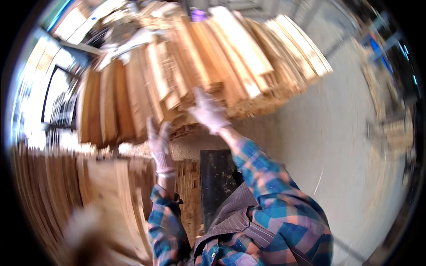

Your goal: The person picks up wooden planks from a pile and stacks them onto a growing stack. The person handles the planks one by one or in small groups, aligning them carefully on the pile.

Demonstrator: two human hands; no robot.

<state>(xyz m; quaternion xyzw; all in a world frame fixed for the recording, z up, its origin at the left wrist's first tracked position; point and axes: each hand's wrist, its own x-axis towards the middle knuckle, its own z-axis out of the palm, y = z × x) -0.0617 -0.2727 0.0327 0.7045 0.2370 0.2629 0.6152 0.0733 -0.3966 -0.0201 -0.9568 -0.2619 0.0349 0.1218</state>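
Observation:
A wide stack of wooden planks point(137, 82) lies ahead of me, its sawn ends facing my body. My left hand point(160, 144), in a pale knitted glove, is raised below the plank ends with thumb and fingers apart. The right hand point(209, 111), gloved the same way, reaches up to the ends in the middle of the stack, fingers stretched out. Nothing shows in either palm. Motion blur hides whether the fingertips touch the wood.
More boards point(97, 181) stand in a row at the left. A dark panel point(217, 181) sits in front of my body. Grey floor point(328, 146) runs along the right, with a timber pile point(395, 133) farther off. A blurred brown shape point(88, 235) fills the lower left.

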